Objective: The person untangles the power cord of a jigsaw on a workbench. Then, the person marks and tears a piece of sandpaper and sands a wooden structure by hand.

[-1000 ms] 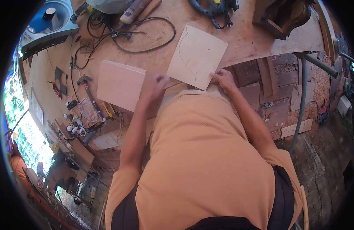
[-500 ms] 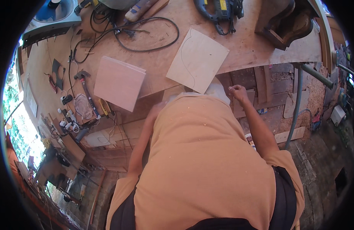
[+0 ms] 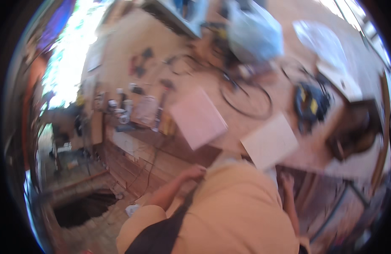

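Bright daylight (image 3: 70, 63) glares at left, beyond a wooden workbench (image 3: 127, 40) and blurred floor (image 3: 100, 228)

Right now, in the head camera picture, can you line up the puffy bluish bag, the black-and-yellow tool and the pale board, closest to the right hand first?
1. Pale board: just above the right hand, slightly left.
2. Black-and-yellow tool: past the board, to its right.
3. Puffy bluish bag: farthest, near the picture's top.

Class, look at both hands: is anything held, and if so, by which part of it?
Nothing held shows in the left hand, close to the shirt, or in the right hand; blur could hide something small.
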The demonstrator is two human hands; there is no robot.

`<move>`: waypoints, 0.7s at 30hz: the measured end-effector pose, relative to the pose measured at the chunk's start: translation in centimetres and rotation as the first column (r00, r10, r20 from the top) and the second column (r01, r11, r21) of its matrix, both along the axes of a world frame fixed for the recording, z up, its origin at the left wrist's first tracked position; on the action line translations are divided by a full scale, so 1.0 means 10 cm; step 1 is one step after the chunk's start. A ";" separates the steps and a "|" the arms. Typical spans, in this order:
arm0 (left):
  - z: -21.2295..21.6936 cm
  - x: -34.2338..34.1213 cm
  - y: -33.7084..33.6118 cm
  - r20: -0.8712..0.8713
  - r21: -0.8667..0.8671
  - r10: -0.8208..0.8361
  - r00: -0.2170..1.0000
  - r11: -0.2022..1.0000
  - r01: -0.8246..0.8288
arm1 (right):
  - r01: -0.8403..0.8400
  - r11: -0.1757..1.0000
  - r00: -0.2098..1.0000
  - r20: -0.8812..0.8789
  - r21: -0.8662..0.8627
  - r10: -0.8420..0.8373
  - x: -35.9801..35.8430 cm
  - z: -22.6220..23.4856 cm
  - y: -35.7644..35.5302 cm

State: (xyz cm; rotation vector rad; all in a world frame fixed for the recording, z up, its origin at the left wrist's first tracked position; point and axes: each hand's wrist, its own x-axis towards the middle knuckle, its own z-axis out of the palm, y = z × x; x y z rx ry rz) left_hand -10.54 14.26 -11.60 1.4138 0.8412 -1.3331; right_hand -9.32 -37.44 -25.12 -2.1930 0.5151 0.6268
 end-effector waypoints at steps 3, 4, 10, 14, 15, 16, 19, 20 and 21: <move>-0.11 -0.09 -0.20 0.379 0.114 -0.063 0.923 0.993 0.022 | 0.265 0.963 0.946 -0.210 0.059 -0.247 0.12 0.05 0.08; -0.20 -0.14 -0.27 0.556 0.143 -0.155 0.817 0.986 0.090 | 0.236 0.961 0.964 -0.162 0.143 -0.212 0.22 0.06 0.10; -1.00 -0.49 -0.11 0.602 0.317 -0.556 0.574 0.825 0.467 | 0.425 0.878 0.883 -0.313 0.220 -0.349 0.29 0.31 0.13; -1.53 -0.63 -0.14 0.771 0.369 -0.519 0.368 0.836 0.406 | 0.400 0.886 0.900 -0.280 0.235 -0.332 0.33 0.30 0.17; -1.58 -0.64 -0.19 0.751 0.332 -0.455 0.479 0.887 0.322 | 0.365 0.914 0.916 -0.245 0.179 -0.318 0.32 0.29 0.18; -1.61 -0.64 -0.23 0.724 0.300 -0.378 0.578 0.926 0.230 | 0.349 0.915 0.925 -0.232 0.203 -0.302 0.33 0.28 0.18; -1.56 -0.59 -0.29 0.650 0.251 -0.190 0.735 0.968 0.028 | 0.396 0.895 0.895 -0.305 0.204 -0.326 0.32 0.26 0.19; -1.53 -0.59 -0.31 0.670 0.319 -0.190 0.717 0.946 -0.048 | 0.418 0.882 0.884 -0.321 0.218 -0.339 0.32 0.27 0.19; -1.49 -0.58 -0.31 0.689 0.382 -0.191 0.699 0.916 -0.125 | 0.448 0.867 0.869 -0.336 0.219 -0.364 0.33 0.27 0.20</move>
